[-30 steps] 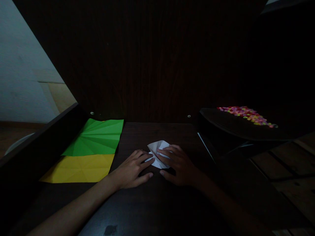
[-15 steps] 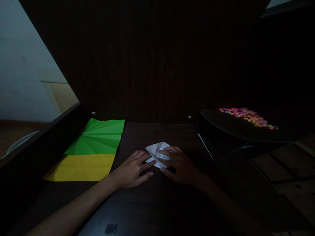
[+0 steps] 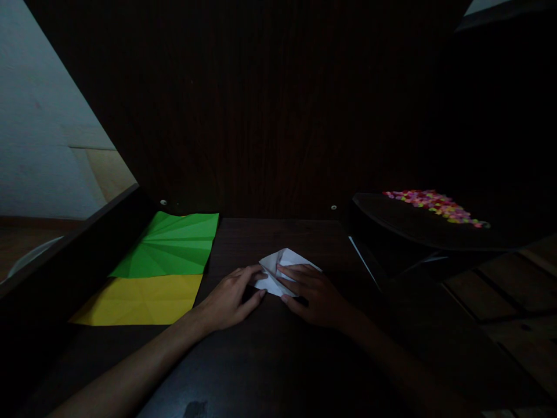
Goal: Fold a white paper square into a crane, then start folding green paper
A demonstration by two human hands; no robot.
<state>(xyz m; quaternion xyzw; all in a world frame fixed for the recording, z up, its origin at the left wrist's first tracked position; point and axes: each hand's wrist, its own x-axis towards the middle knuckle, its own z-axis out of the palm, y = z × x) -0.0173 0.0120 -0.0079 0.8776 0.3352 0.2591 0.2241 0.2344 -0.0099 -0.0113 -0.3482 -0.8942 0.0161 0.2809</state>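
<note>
We work at a dark wooden tabletop (image 3: 270,360) with a faint grain, dimly lit, backed by a tall dark wood panel (image 3: 278,116) with vertical streaks and two small pale fittings low down; a pale wall (image 3: 30,128) shows at far left. Our left hand (image 3: 228,299) lies flat with fingers spread, its fingertips pressing the near left edge of the folded white paper (image 3: 278,268), so its grip is wide and holds nothing. Our right hand (image 3: 315,293) rests on the paper's right half, fingers laid loosely over it, pinning rather than clasping. The paper sits at the middle of the tabletop between both hands, creased into angular facets with one pointed flap lifted. Well to the left lie a green sheet (image 3: 172,244) with fan-like creases radiating from its top edge and, touching it on the near side, a smooth yellow sheet (image 3: 139,301). At right, a dark curved tray (image 3: 400,223) carries a scatter of tiny bright multicoloured pieces (image 3: 435,204).
</note>
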